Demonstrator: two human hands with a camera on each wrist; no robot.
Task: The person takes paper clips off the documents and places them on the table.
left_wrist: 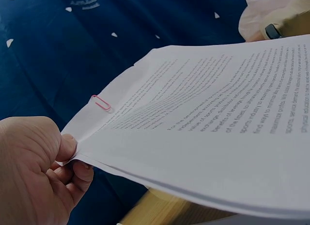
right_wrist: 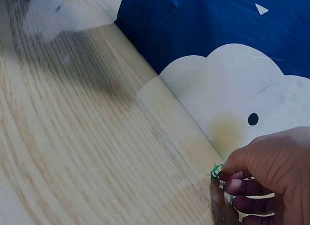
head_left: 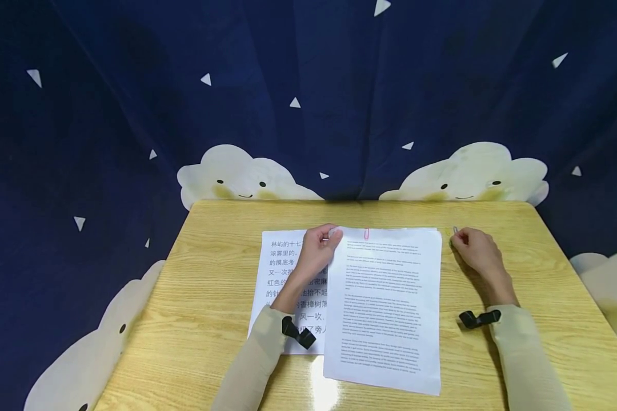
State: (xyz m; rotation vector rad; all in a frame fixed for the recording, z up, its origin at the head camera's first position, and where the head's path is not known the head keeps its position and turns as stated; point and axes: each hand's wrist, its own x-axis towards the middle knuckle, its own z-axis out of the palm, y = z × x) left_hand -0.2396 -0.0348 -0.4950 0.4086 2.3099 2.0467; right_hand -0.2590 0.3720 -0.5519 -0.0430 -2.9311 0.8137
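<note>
A stack of printed sheets [head_left: 385, 319] is pinched at its top left corner between the thumb and fingers of my left hand [head_left: 316, 251]. On the top edge of that stack sits a red paper clip [head_left: 367, 233], seen also as a pink-red clip [left_wrist: 101, 103] in the left wrist view. To the right of the sheets, my right hand [head_left: 482, 254] pinches a small green paper clip [right_wrist: 216, 171] between thumb and index finger. A pale clip end [head_left: 455, 229] shows above the fingertips in the head view. The other right fingers are curled, and what lies beneath them is partly hidden.
Another sheet with large Chinese print [head_left: 283, 285] lies on the wooden table [head_left: 200, 319], partly beneath the stack and my left forearm. Behind the table hangs a dark blue curtain [head_left: 308, 74] with white clouds and triangles. Black bands [head_left: 298, 333] circle both wrists.
</note>
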